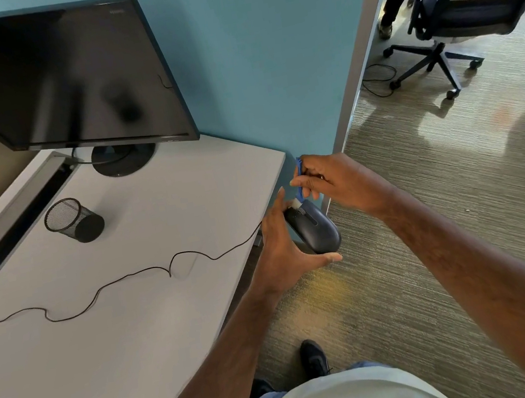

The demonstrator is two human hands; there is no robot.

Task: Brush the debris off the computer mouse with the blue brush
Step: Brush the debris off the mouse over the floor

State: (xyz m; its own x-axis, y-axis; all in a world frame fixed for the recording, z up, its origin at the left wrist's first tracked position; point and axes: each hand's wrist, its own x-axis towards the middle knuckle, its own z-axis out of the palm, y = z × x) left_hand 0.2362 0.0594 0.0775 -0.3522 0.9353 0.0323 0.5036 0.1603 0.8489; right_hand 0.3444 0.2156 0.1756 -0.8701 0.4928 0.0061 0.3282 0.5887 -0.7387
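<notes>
Head camera, looking down: a person stands at the right edge of a white tabletop (136, 324). Their left hand (283, 247) grips a dark computer mouse (316, 229), held in the air just beyond that edge, over carpet. Their right hand (335, 183) pinches a small blue brush (299, 180), its pale bristles touching the mouse's front end. The mouse cable (112, 283) trails back across the tabletop. The mouse looks light, rigid and smooth, so holding its sides seems safest. A mesh pen cup (73, 220) and a monitor (60, 79) sit toward the far edge.
</notes>
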